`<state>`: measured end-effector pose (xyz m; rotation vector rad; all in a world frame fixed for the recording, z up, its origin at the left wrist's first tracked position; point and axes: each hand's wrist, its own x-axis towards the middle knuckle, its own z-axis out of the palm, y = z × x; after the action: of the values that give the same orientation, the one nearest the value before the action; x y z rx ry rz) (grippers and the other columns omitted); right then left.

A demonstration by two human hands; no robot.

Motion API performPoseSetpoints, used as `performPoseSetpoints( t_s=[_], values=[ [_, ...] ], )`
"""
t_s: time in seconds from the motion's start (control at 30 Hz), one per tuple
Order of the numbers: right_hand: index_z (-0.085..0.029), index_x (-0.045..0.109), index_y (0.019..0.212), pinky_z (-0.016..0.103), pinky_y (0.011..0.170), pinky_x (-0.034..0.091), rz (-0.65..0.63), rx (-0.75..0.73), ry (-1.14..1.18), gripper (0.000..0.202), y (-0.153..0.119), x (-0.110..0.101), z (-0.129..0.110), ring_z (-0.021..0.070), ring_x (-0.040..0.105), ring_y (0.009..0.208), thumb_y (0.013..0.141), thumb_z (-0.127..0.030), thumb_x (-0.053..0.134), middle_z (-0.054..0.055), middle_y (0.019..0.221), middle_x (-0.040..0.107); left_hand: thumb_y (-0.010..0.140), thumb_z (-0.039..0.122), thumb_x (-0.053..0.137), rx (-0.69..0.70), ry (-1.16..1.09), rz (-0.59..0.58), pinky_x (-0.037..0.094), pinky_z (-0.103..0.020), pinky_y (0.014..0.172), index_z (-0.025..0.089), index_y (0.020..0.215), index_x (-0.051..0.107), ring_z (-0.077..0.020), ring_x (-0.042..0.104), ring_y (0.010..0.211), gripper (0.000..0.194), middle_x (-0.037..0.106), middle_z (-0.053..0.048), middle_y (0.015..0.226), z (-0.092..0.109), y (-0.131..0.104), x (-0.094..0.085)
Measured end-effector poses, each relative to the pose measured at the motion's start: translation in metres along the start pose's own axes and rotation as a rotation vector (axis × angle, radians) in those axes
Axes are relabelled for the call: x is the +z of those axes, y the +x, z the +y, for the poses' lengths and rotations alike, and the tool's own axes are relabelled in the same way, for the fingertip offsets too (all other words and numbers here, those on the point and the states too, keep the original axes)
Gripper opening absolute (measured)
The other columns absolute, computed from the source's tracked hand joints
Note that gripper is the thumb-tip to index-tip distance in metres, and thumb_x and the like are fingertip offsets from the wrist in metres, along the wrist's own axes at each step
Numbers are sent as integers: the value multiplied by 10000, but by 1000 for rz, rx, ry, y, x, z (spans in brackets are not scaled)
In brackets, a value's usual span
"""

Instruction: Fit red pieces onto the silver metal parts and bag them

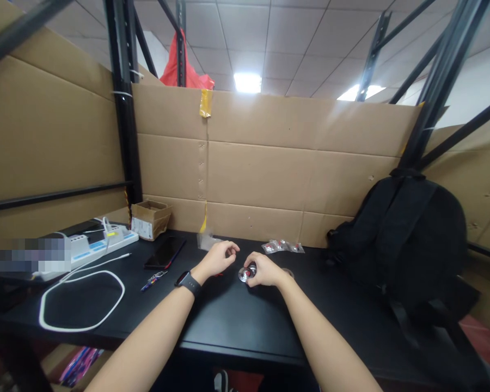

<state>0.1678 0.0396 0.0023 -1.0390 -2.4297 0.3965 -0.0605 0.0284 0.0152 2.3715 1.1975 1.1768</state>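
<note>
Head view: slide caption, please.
Right hand holds a shiny round metal piece over a black table, the loosely curled left hand nearby.

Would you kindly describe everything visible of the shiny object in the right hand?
The shiny object looks silvery and metallic, with a rounded, disc-like part and a small red patch. The right hand grips it, hiding some of it. It is at or just above the black tabletop; contact there is unclear, and finer detail is too small.

The disc (242,275) is between phone (165,252) and backpack (416,234).
</note>
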Motion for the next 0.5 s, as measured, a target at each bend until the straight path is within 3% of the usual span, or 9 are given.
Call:
performPoseSetpoints(
  t_s=[0.37, 0.5],
  values=[
    [-197, 715, 1119, 283, 773, 501, -12, -15, 94, 542, -2, -10, -10, 191, 666, 815, 588, -205, 820, 32, 940, 743, 834, 134, 529, 2, -45, 128, 494, -270, 758, 191, 953, 696, -154, 662, 767, 213, 718, -24, 838, 2, 1, 5],
    [-212, 702, 1093, 294, 748, 509, 134, -4, 230, 482, 0, -13, -7, 181, 655, 800, 625, -222, 818, 25, 913, 734, 843, 158, 550, -8, -90, 170, 487, -258, 728, 192, 977, 653, -146, 665, 769, 172, 713, -18, 840, 6, 1, 9]
  ],
)
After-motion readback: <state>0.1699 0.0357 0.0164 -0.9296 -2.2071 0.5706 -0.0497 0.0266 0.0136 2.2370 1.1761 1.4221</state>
